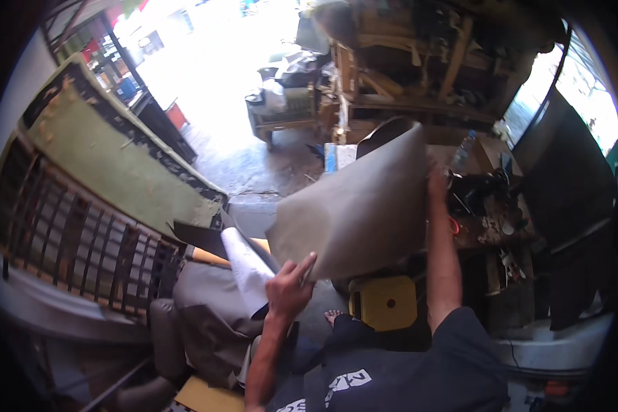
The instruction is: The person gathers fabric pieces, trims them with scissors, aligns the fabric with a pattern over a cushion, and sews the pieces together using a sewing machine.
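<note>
In front of me I hold up a large grey-brown sheet of leather-like material (364, 206), bent into a broad curve. My left hand (290, 288) is closed on its lower left edge, with the index finger lying along the surface. At the right edge of the sheet, my right hand (437, 182) grips it; that hand is slightly blurred and its fingers are partly hidden. Left of my left hand, a white curled sheet (246, 268) rests beside a heap of brown-grey covering material (209, 312).
A sewing machine (477, 192) stands on a cluttered workbench at the right, near a clear plastic bottle (465, 150). Below is a yellow stool (383, 303). A green-padded frame (117, 147) leans at the left above a slatted frame (75, 237). Wooden furniture frames (405, 75) stack up behind.
</note>
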`<state>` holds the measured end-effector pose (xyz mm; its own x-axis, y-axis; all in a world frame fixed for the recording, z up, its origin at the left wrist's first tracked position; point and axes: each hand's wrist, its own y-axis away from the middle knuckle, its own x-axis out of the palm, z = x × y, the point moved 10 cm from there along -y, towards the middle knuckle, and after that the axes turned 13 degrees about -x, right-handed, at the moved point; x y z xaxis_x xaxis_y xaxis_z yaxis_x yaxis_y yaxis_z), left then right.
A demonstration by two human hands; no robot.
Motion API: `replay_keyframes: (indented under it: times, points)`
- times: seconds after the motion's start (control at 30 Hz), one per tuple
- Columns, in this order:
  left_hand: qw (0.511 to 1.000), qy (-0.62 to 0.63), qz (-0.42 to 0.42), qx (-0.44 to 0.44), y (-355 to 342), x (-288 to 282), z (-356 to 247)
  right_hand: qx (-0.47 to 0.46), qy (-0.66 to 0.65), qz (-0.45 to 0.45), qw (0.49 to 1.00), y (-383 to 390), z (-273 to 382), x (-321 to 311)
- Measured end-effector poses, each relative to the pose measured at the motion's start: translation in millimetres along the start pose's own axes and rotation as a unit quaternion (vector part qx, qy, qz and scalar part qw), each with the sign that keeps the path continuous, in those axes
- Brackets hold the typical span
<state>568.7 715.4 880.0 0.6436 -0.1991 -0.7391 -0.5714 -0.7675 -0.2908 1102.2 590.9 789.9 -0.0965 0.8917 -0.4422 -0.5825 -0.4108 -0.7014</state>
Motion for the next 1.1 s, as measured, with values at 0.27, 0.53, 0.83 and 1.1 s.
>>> replay_keyframes:
  times: [0.27, 0.53, 0.83, 1.1]
  points:
    - [0.954, -0.106, 0.269, -0.085, -57.3, 204.0, 159.3, 0.29, 0.101, 0.188, 0.933, 244.6, -62.1, 187.1]
    - [0.94, -0.029, 0.336, -0.058, -102.9, 212.4, 159.6, 0.339, 0.158, 0.207, 0.904, 240.2, -63.8, 210.5]
    - [0.92, 0.159, 0.316, -0.171, -228.1, 151.5, 122.0, 0.515, -0.009, 0.037, 0.856, 220.0, -78.7, 274.8]
    - [0.826, 0.422, 0.182, -0.328, -330.9, 118.6, 38.3, 0.335, 0.076, 0.214, 0.915, 204.2, -47.0, 250.3]
